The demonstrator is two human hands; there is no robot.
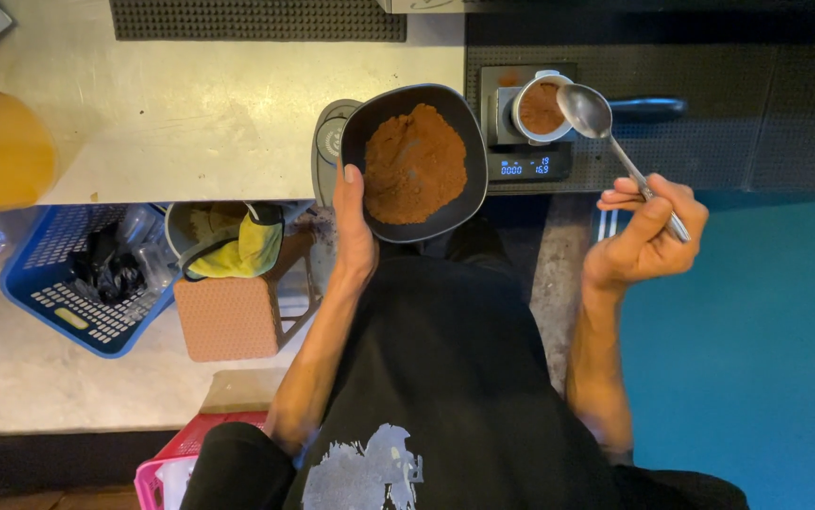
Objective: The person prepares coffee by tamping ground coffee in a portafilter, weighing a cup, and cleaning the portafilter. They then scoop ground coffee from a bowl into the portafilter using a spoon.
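Note:
My left hand [353, 227] grips the near rim of a black bowl [469, 194] filled with brown ground powder [413, 162], held over the counter's front edge. Between the fingers of my right hand [648, 236] is a metal spoon [606, 132]; its empty bowl hovers just right of a small metal filter basket [541, 107] that holds more brown powder. The basket has a dark handle [648, 106] and rests on a small black digital scale [530, 165] with a lit display.
A pale counter [200, 113] spreads left, with black rubber mats [256, 19] at the back and under the scale. Below the counter stand a blue plastic crate [67, 293], a bin with a yellow cloth [242, 247], an orange box [228, 316] and a pink crate [167, 467]. The floor [757, 359] at right is teal.

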